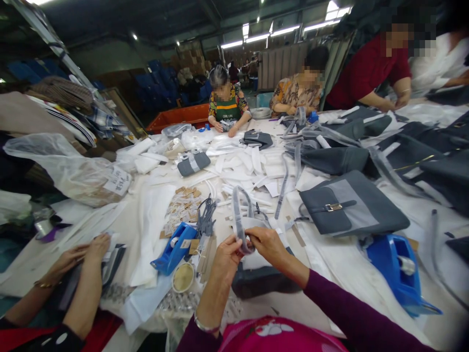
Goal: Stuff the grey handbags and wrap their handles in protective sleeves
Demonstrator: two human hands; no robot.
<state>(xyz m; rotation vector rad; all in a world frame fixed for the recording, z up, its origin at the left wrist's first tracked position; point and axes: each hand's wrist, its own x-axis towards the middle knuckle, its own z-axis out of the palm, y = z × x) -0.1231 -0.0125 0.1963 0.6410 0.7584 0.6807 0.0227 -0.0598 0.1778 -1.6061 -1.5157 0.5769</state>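
My left hand (pixel 227 254) pinches a grey bag strap (pixel 237 215) wrapped in clear film, which rises in a loop above my fingers. On the right side of the same strap, my right hand (pixel 269 244) is closed with its fingertips at the lower bend. Below both hands lies a dark grey bag (pixel 252 282), with white sheeting (pixel 256 261) over its upper part. My forearms partly cover it.
Blue tape dispensers (pixel 175 248) (pixel 395 269) stand on both sides. Left are paper tags (pixel 183 208), dark cords (pixel 207 220) and a round tub (pixel 183 277). A buckled grey bag (pixel 353 203) lies right. A co-worker's hands (pixel 84 254) work at left; several people sit or stand across the table.
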